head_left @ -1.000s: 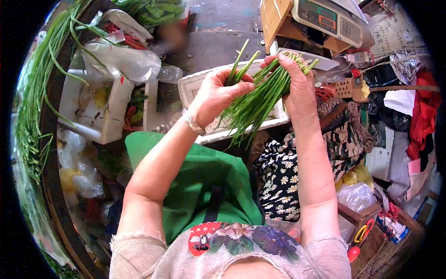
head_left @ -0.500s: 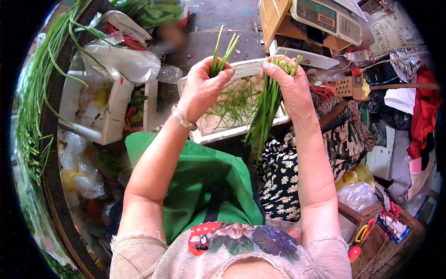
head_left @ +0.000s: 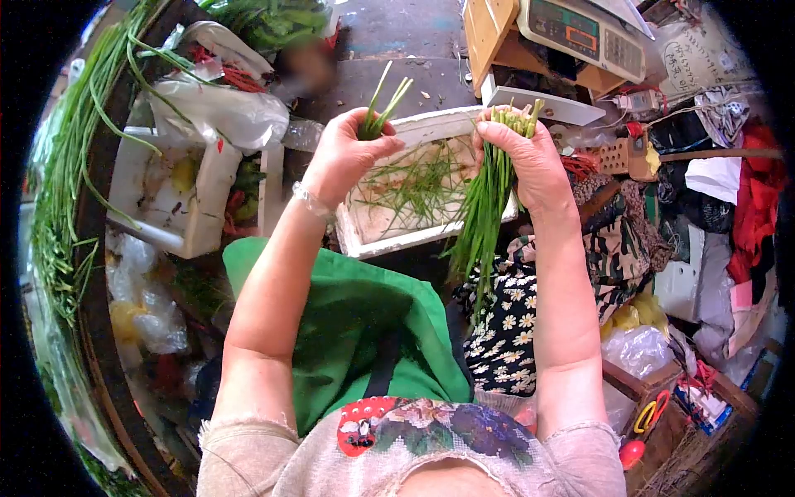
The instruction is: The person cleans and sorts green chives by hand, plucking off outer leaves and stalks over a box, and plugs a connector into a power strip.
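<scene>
Stalks (head_left: 484,207) hang in a thick bunch from the right hand (head_left: 523,149), which wraps them just below the pale ends, likely so those ends sit level! Across from it, the left hand (head_left: 346,153) pinches a few strands (head_left: 379,106), apart from the bunch, probably so they don't mix. Below sits the white box (head_left: 406,242), seemingly there to catch green scraps (head_left: 422,186) lying inside. Count: two hands, one bunch, one white box, three strands showing at left; the bunch's stalks are too packed to number.
</scene>
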Tool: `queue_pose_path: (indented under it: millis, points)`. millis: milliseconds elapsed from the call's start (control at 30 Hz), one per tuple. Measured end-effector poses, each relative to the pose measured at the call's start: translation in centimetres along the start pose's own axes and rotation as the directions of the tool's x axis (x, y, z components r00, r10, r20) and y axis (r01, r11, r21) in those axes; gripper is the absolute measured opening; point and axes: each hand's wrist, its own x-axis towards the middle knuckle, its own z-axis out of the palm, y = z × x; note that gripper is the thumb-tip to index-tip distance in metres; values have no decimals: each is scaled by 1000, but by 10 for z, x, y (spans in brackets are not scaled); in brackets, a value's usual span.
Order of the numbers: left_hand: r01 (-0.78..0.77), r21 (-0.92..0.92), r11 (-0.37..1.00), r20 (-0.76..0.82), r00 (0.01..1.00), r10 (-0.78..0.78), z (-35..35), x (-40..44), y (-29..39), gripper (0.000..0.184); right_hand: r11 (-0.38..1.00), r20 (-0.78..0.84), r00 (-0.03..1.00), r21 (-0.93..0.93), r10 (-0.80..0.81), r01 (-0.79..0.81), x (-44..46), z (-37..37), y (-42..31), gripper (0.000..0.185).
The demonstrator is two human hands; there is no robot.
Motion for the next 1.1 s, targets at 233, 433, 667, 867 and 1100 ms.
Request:
queue_pose_path:
  millis: [233,433,667,867,1100]
  points:
    - [159,-309,938,243,966,-84,10,-9,11,20,999,-17,1000,53,10,-9,3,6,5,25]
    - [248,-426,870,417,907,-55,21,-13,14,28,997,-44,999,75,-8,11,5,17,6,26]
    - [240,-323,916,454,888,-73,25,-16,10,27,994,-36,999,104,-14,18,8,21,16,17]
    - [66,-96,993,209,977,-44,9,-8,4,19,957,-372,882,-75,-289,281,11,-2,-4,13]
    - [5,-78,997,-119,993,-14,-23,0,0,22,852,-516,838,343,-181,395,13,-33,-22,16]
